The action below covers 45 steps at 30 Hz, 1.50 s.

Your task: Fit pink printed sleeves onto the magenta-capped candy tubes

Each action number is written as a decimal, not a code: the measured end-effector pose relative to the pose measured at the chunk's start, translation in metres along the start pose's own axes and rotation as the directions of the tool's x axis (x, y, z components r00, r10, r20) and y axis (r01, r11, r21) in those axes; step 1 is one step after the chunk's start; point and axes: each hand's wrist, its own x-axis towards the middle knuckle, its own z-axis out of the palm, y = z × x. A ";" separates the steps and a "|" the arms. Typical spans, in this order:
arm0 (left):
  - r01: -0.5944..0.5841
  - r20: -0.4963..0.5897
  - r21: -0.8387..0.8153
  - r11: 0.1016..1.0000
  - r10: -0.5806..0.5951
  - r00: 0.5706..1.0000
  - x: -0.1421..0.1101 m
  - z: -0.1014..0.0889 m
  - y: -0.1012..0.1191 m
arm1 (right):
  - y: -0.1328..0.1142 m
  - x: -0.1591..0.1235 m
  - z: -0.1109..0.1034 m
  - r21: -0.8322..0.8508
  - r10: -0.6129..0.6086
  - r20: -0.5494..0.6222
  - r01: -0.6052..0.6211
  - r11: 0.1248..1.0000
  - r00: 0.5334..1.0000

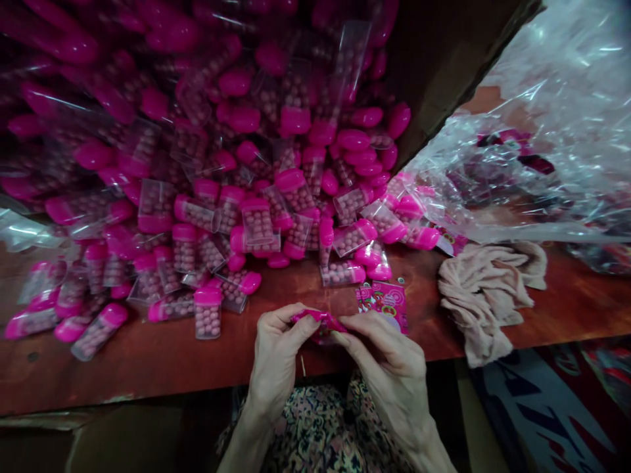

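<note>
Near the front edge of the table, my left hand (279,351) and my right hand (387,358) pinch a small shiny pink printed wrapper (323,323) between thumbs and fingers. Whatever is inside the wrapper is hidden by my fingers. Just beyond my right hand lies a flat pink printed sheet (389,299), with swirls on it. Left of my left hand, a clear container with a pink cap (208,312) holds round pink balls and lies closest to me. Behind it spreads a large heap of the same capped containers (256,220).
A dark cardboard flap (438,72) stands beside the heap. Crumpled clear plastic bags (557,125) fill the back right. A beige cloth (488,289) lies on the reddish wooden table (197,368), overhanging its front edge. Printed fabric (547,401) is below at the right.
</note>
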 end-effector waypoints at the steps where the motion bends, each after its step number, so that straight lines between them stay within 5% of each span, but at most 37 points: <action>1: -0.017 0.001 0.001 1.000 0.017 1.000 0.000 -0.001 0.000 | -0.001 0.001 0.001 0.023 0.000 0.020 -0.001 1.000 1.000; 16: -0.181 0.049 0.341 0.923 0.175 0.983 -0.005 -0.012 0.015 | 0.004 0.001 -0.001 -0.079 -0.180 0.061 0.184 0.980 0.982; 20: -0.218 0.040 0.357 0.908 0.219 0.975 -0.002 -0.012 0.011 | 0.002 0.000 -0.001 -0.063 -0.148 0.086 0.154 0.986 0.985; 30: -0.191 0.030 0.280 0.941 0.190 0.981 -0.004 -0.018 0.009 | 0.000 0.001 0.000 0.028 -0.045 0.094 0.043 0.999 0.995; 35: -0.012 0.139 0.137 0.991 -0.007 0.990 -0.011 -0.021 0.008 | -0.004 0.003 0.002 0.026 -0.023 0.071 0.021 0.999 0.997; 39: 0.058 -0.030 0.053 0.997 -0.056 0.998 -0.015 -0.018 0.002 | -0.007 0.005 0.008 0.072 -0.019 0.123 0.010 0.997 0.992; 45: -0.080 -0.300 -0.115 0.990 0.042 0.953 -0.025 -0.039 0.015 | -0.016 0.009 0.030 0.117 -0.006 0.221 -0.020 0.993 0.975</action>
